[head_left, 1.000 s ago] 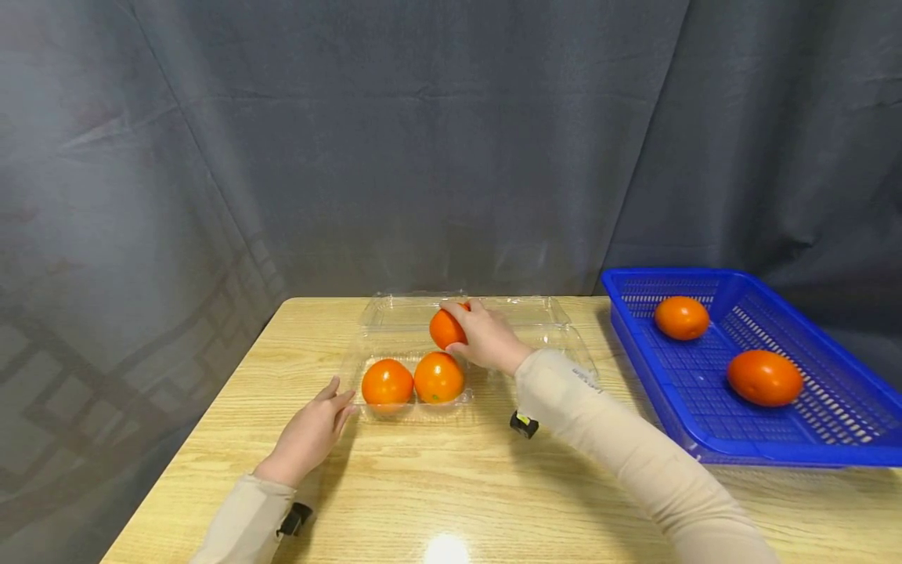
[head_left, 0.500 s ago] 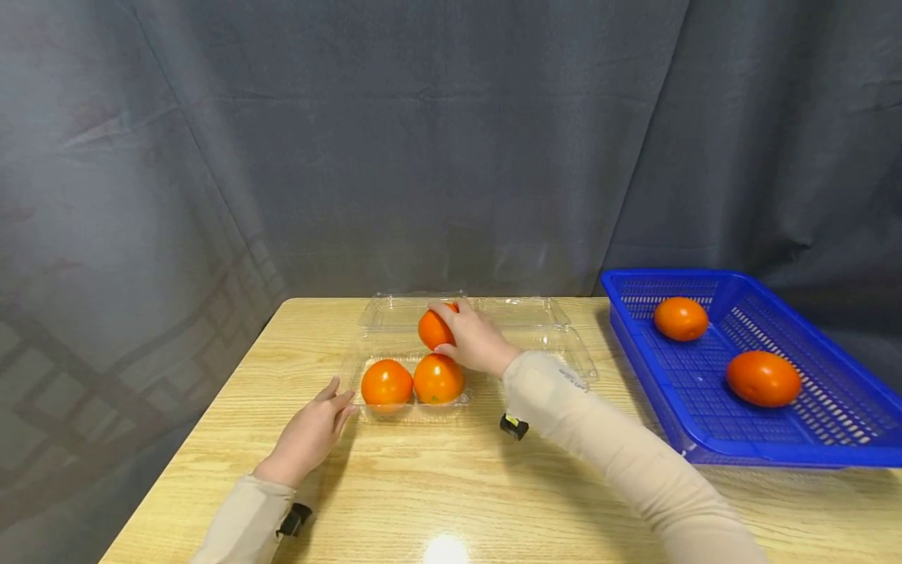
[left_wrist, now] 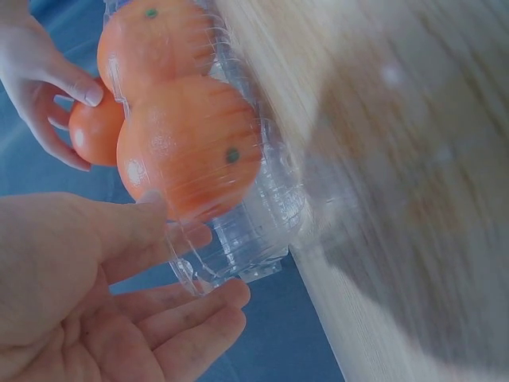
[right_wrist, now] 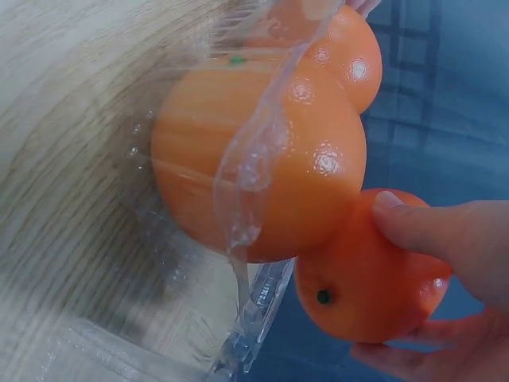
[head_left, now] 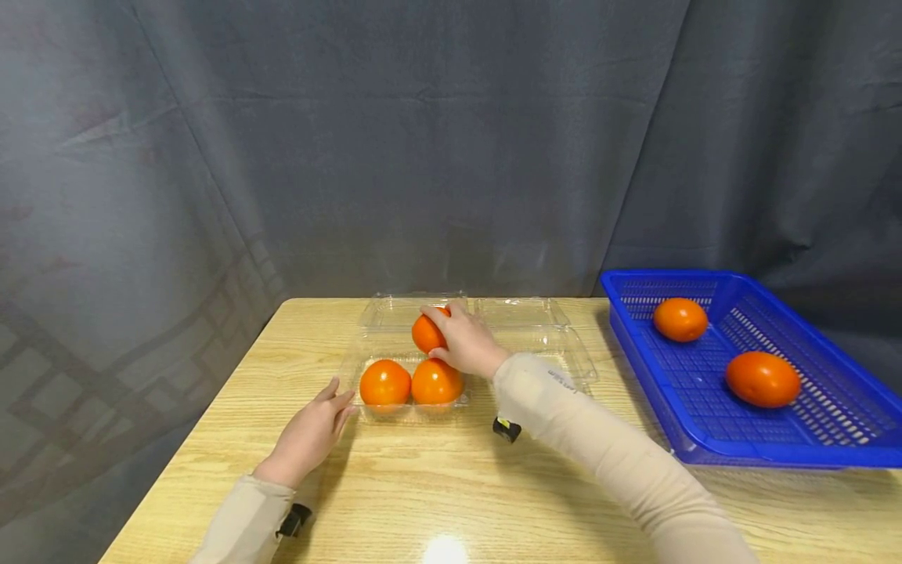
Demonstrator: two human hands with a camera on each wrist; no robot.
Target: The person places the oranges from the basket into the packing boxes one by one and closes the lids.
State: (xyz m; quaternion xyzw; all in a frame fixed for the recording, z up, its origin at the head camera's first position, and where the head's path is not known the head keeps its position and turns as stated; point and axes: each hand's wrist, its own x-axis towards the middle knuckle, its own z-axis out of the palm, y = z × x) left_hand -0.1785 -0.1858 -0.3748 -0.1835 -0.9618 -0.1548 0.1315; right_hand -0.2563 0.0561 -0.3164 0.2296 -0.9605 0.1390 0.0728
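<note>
While my R hand (head_left: 465, 343) grips one orange fruit (head_left: 427, 333) btwn thumb and fingers, that fruit sits just left of frame ctr, over the back part of the clear tray (left_wrist: 238, 239). My L hand (head_left: 310, 435), lower left of ctr, pinches the tray's left end, thumb and index either side of the thin wall. Tray's low front edge faces open wood table (head_left: 395, 493), which runs to the bottom of the frame; a strip of it also shows btwn tray and blue basket (head_left: 796, 453), far right.

Tray = thin, shiny, ribbed plastic, lid panels (head_left: 517, 312) laid back behind. Left fruit (head_left: 384, 382) and right fruit (head_left: 437, 381) in it: round, glossy, side by side. Basket's plastic mesh, w/ far basket fruit (head_left: 680, 319) and near basket fruit (head_left: 763, 379) well apart. Curtain (head_left: 458, 157) across the top: dark, creased cloth.

R sleeve (head_left: 599, 439) hides tray's right part, so can't tell if it's one tray or two. Basket's cut off at right edge. Can't tell if my fruit touches right fruit.
</note>
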